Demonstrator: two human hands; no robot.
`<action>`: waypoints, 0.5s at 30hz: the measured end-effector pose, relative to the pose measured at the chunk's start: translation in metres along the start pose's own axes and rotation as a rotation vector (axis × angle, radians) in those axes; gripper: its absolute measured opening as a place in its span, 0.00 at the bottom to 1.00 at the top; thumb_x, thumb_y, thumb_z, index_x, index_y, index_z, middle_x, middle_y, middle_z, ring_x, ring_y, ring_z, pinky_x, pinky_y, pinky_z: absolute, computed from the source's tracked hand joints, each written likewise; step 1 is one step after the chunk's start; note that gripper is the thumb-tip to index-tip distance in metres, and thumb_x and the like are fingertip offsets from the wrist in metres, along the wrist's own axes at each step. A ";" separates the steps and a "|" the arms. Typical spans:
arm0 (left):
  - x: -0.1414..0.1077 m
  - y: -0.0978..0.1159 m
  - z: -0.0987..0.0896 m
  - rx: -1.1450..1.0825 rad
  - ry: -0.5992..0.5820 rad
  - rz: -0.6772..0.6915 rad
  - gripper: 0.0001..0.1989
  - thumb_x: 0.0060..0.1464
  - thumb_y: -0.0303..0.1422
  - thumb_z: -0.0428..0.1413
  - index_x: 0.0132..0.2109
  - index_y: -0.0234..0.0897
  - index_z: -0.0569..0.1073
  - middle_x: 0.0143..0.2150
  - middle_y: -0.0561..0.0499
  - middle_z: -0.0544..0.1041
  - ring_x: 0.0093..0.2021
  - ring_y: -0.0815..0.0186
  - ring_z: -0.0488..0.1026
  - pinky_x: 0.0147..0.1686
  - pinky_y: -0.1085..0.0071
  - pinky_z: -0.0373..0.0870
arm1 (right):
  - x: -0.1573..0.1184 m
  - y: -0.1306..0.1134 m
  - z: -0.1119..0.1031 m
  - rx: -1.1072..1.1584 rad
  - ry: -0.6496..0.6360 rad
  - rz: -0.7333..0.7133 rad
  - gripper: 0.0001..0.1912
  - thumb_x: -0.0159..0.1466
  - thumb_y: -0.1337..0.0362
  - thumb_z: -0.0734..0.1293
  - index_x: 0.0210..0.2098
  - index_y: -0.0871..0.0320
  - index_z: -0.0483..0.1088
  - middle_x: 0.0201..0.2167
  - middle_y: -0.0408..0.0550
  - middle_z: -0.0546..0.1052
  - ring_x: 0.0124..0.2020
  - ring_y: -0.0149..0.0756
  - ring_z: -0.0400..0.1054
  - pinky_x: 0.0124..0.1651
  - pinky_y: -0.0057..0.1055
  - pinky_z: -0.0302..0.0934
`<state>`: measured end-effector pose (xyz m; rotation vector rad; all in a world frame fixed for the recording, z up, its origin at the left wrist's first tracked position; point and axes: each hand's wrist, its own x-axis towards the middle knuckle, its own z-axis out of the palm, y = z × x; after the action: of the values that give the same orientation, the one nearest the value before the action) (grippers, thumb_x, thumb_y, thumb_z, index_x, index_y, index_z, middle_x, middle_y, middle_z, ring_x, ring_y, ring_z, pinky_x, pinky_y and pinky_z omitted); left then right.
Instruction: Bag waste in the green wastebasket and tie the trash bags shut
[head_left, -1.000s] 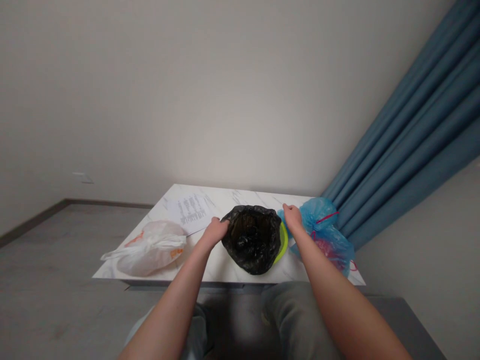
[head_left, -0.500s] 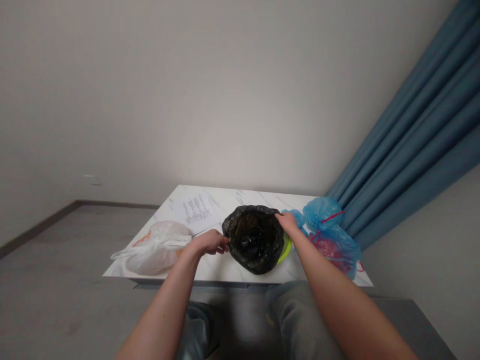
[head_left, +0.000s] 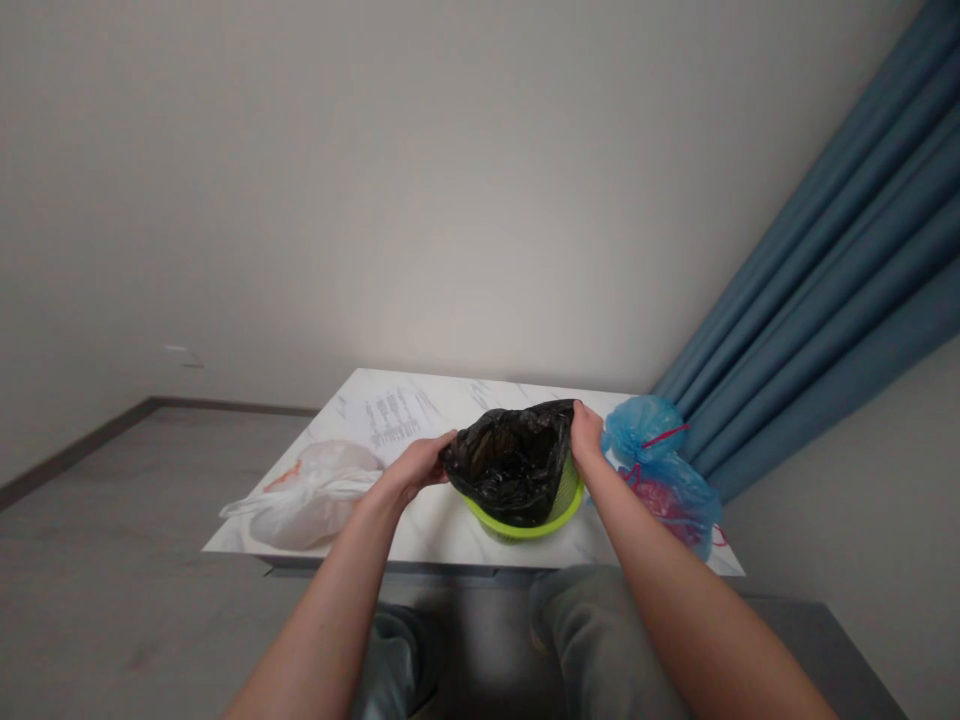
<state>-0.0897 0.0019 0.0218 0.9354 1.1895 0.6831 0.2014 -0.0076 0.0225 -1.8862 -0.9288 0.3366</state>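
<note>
The bag (head_left: 514, 465) lifted off the near side of the basket (head_left: 523, 531), baring the green rim once mostly covered. Its round mouth flattened, drawn to a corner under the right hand (head_left: 587, 430); the left hand (head_left: 422, 465) rose slightly.

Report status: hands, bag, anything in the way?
Left hand and right hand gripping rim of black plastic bag. Bag open over round lime-green plastic basket, basket's front rim bare. Nothing visibly blocking; translucent blue plastic bags beside right hand.
</note>
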 end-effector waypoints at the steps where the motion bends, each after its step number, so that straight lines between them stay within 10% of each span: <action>1: 0.000 0.000 0.001 0.008 -0.034 0.027 0.21 0.43 0.47 0.65 0.34 0.31 0.77 0.27 0.48 0.78 0.26 0.67 0.73 0.30 0.71 0.71 | -0.001 -0.003 -0.003 -0.021 0.016 0.016 0.22 0.67 0.57 0.50 0.29 0.58 0.70 0.31 0.47 0.77 0.36 0.38 0.67 0.36 0.27 0.61; 4: 0.002 0.000 0.002 0.033 -0.099 0.097 0.19 0.39 0.39 0.66 0.37 0.30 0.78 0.31 0.45 0.80 0.29 0.64 0.75 0.31 0.70 0.71 | -0.001 -0.010 -0.013 -0.131 0.061 0.089 0.26 0.70 0.58 0.46 0.37 0.59 0.72 0.37 0.52 0.79 0.40 0.41 0.68 0.38 0.28 0.62; 9: 0.016 -0.003 0.000 0.043 0.247 0.239 0.19 0.42 0.30 0.57 0.44 0.31 0.78 0.28 0.48 0.78 0.25 0.66 0.73 0.26 0.72 0.69 | 0.005 -0.002 -0.021 -0.132 0.173 0.149 0.32 0.71 0.61 0.40 0.52 0.63 0.71 0.51 0.59 0.76 0.52 0.42 0.69 0.50 0.29 0.61; 15: 0.035 -0.006 -0.002 0.007 0.533 0.323 0.13 0.50 0.39 0.53 0.31 0.34 0.76 0.27 0.44 0.78 0.34 0.55 0.77 0.32 0.64 0.74 | 0.016 0.033 -0.014 0.174 0.262 0.317 0.28 0.69 0.53 0.51 0.45 0.67 0.75 0.38 0.63 0.79 0.48 0.50 0.73 0.48 0.35 0.63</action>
<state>-0.0824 0.0297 0.0001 0.9930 1.5187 1.2424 0.2356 -0.0127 0.0037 -1.8600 -0.4123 0.3365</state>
